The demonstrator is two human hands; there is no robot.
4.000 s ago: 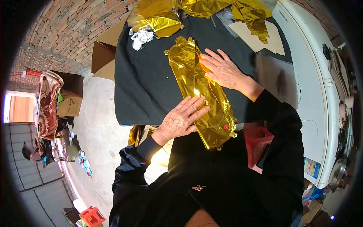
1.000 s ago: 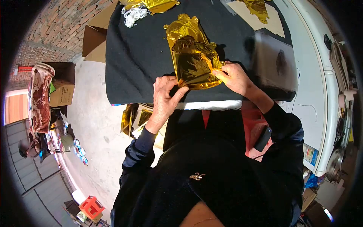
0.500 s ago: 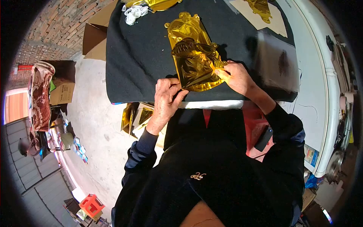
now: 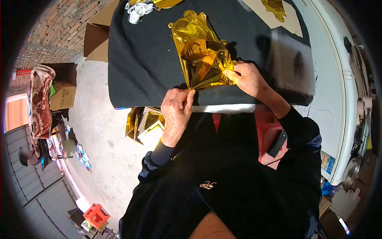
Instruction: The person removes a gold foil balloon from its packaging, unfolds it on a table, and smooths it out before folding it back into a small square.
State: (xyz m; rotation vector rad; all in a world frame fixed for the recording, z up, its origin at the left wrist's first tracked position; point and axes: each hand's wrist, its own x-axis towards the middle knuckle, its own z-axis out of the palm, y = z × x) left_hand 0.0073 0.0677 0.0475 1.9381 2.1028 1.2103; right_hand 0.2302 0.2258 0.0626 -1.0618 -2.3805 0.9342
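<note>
A shiny gold foil piece (image 4: 195,34) lies on the black cloth of the table (image 4: 139,75), its near part folded and creased. My left hand (image 4: 177,105) pinches the foil's near left corner between thumb and fingers. At the foil's right edge, my right hand (image 4: 248,79) grips a gathered part of it with thumb and fingers. The foil between both hands is drawn into folds that fan out from the left corner.
White string (image 4: 138,12) and more gold foil (image 4: 167,3) are at the table's far left. A clear plastic sheet (image 4: 292,63) and a cardboard piece (image 4: 274,16) lie on the right. Gold-lined boxes (image 4: 149,121) stand below the near edge, a red stool (image 4: 96,215) on the floor.
The foil's near edge has been drawn into tighter folds toward my left hand. My left hand has turned a little, its thumb now pointing up. My right hand has barely moved.
</note>
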